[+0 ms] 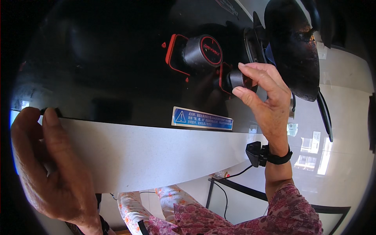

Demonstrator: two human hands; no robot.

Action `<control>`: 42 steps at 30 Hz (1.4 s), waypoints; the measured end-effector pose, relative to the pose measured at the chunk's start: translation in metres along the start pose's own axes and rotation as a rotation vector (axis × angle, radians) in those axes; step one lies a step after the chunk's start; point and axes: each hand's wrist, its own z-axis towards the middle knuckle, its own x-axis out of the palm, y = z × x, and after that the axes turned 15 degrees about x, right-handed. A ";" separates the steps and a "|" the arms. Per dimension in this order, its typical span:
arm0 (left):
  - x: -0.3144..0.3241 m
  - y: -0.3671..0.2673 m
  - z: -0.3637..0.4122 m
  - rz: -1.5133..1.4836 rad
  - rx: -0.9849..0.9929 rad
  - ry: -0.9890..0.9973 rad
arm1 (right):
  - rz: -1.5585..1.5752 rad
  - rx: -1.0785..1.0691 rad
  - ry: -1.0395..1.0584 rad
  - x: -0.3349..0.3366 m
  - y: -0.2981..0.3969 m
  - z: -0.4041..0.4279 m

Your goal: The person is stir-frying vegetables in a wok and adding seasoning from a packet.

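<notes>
A black glass gas hob [111, 73] fills the upper part of the view. Two round, dark metallic control knobs stand on it. My right hand [268, 97] has its thumb and index finger around the smaller-looking right knob [237, 79], whose face shows between them. To its left is the other knob [202, 51], with a red ring on its face and red markings beside it. At the far left, by the hob's front edge, my left hand [55, 164] hovers with thumb and fingers apart. I see nothing held in it.
A dark, stained pan [292, 53] with a black handle [324, 117] tilts at the upper right, near the burner [251, 47]. A blue warning label [202, 119] lies along the hob's edge. The white counter [164, 155] runs in front. A black cable [239, 172] hangs from the device [257, 154] on my right wrist.
</notes>
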 end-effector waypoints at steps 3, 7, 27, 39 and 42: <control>-0.001 -0.001 0.001 -0.002 -0.023 -0.021 | -0.001 -0.018 -0.038 0.003 -0.003 0.001; -0.002 0.005 0.000 -0.005 0.018 -0.025 | 0.004 0.019 -0.038 0.002 -0.003 0.001; 0.002 0.001 -0.004 0.052 -0.094 0.007 | 0.049 0.028 -0.098 0.008 -0.008 0.000; 0.009 0.009 -0.016 0.104 -0.329 0.085 | 0.028 0.011 -0.087 0.006 -0.010 -0.001; 0.008 0.010 -0.017 0.113 -0.320 0.084 | 0.037 -0.006 -0.083 0.005 -0.010 0.000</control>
